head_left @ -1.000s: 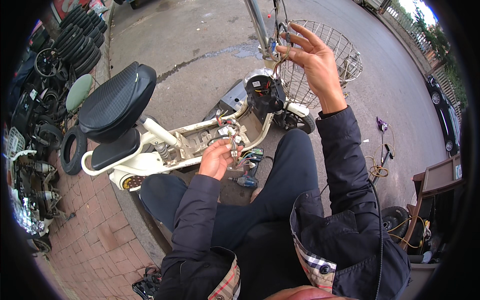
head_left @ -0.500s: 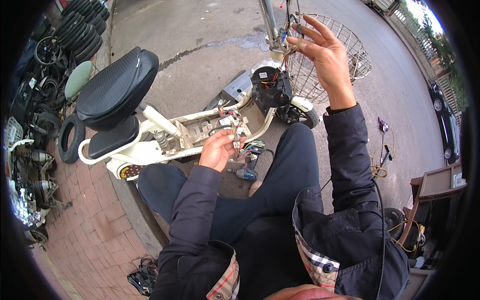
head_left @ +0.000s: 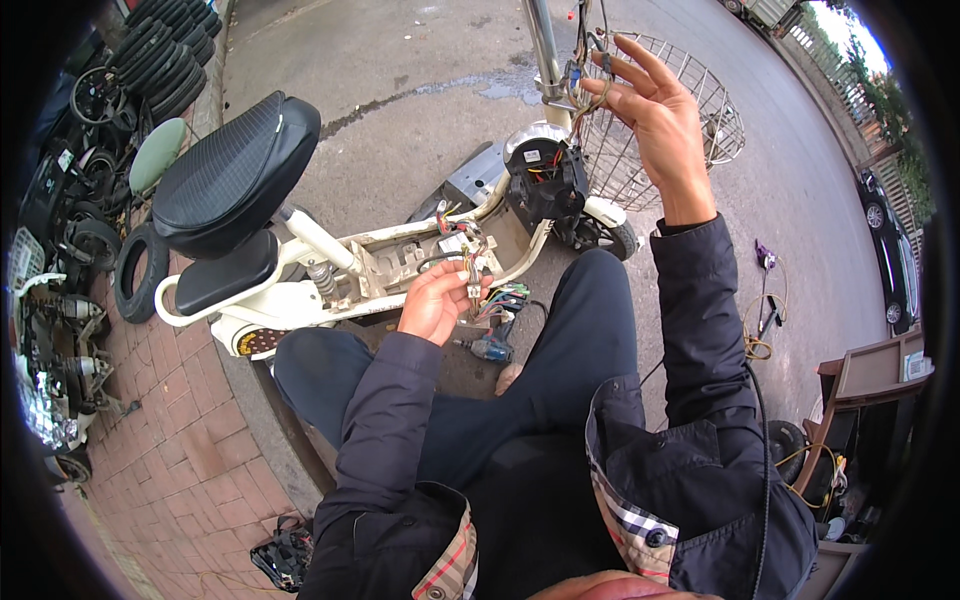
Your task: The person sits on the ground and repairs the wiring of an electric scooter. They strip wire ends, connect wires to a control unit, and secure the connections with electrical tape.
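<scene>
A white electric scooter [head_left: 265,308] stands in front of me, its floor and front housing opened up. My left hand [head_left: 435,303] is closed, pinching a wire connector [head_left: 475,288] above the scooter's open floor bay. Raised beside the steering column [head_left: 543,48], my right hand [head_left: 662,125] has thumb and fingertips at a bundle of thin wires [head_left: 577,98], other fingers stretched out. Below it, the black front housing [head_left: 547,178] shows coloured wires inside. More multicoloured wires with plugs [head_left: 512,295] hang near my left hand. The fingertips of my right hand partly cover the bundle.
A blue power drill [head_left: 490,347] lies between my legs. The wire basket [head_left: 665,110] sits past the column. A black saddle [head_left: 235,175] rises at left, with stacked tyres [head_left: 165,65] beyond. A brown cabinet [head_left: 880,370] stands at right; a dark car [head_left: 890,245] is farther off.
Both hands keep nearly the same places, at the connector and at the wires. The view has shifted slightly, and the connector in my left hand appears turned a little.
</scene>
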Available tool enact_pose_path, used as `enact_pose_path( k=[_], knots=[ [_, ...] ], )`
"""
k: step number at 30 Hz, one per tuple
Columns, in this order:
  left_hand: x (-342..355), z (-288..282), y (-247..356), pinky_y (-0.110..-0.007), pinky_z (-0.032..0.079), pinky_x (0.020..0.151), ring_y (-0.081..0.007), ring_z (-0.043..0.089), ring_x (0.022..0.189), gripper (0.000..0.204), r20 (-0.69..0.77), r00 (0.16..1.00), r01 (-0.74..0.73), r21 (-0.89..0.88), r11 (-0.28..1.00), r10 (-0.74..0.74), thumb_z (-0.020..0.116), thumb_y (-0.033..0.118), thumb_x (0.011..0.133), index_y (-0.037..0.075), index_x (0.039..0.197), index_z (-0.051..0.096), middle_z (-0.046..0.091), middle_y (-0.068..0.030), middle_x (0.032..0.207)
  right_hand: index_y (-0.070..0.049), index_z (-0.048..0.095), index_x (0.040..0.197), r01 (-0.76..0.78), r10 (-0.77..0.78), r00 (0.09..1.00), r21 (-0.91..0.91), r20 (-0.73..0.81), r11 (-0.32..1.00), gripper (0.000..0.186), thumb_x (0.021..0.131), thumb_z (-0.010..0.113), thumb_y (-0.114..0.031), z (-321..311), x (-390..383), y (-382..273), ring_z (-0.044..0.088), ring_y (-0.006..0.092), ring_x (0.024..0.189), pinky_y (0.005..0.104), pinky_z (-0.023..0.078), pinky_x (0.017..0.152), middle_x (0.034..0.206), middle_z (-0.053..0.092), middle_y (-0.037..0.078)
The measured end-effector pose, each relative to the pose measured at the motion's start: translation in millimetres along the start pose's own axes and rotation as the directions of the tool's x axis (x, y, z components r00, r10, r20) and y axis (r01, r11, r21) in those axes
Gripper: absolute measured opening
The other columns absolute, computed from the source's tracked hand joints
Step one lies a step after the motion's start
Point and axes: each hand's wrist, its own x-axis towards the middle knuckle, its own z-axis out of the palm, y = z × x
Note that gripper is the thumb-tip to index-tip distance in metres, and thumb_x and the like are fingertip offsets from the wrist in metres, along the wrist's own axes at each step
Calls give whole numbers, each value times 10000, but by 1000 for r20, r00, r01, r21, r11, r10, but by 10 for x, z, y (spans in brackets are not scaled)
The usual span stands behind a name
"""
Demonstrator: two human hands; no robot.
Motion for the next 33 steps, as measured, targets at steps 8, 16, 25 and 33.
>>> enact_pose_path(
  k=[8, 16, 25, 33],
  knots=[
    [1, -14, -6, -431, 590, 927, -314, 699, 1086, 143, 22, 1000, -8, -8, 1000, 9, 552, 33, 994, -16, 1122, 593, 692, -186, 1122, 36, 482, 1478, 34, -34, 999, 19, -14, 999, 603, 883, 556, 104, -43, -8, 27, 709, 286, 1131, 346, 553, 956, 1371, 617, 243],
    [14, -8, -3, -445, 584, 941, -334, 701, 1080, 157, 9, 1000, -4, -6, 1000, 4, 560, 24, 988, -24, 1132, 596, 697, -200, 1122, 39, 503, 1454, 70, -72, 997, -78, -25, 995, 538, 922, 565, 87, 5, -35, 0, 697, 288, 1149, 355, 544, 1009, 1368, 621, 227],
    [-9, 44, 25, -442, 585, 944, -345, 704, 1115, 175, 18, 1000, -22, -11, 1000, 22, 572, 9, 986, -47, 1146, 617, 702, -205, 1158, 20, 476, 1481, 73, -79, 996, -139, -41, 988, 629, 865, 600, 7, 128, -124, -43, 689, 269, 1092, 334, 559, 902, 1392, 588, 232],
    [-18, 99, 42, -447, 591, 945, -373, 704, 1116, 184, -25, 1000, -12, -36, 999, 11, 554, -17, 984, -66, 1150, 617, 688, -192, 1181, 21, 470, 1484, 44, -60, 994, -155, -95, 987, 619, 880, 602, -8, 201, -134, -34, 691, 272, 1104, 343, 558, 916, 1401, 584, 235]
  ],
)
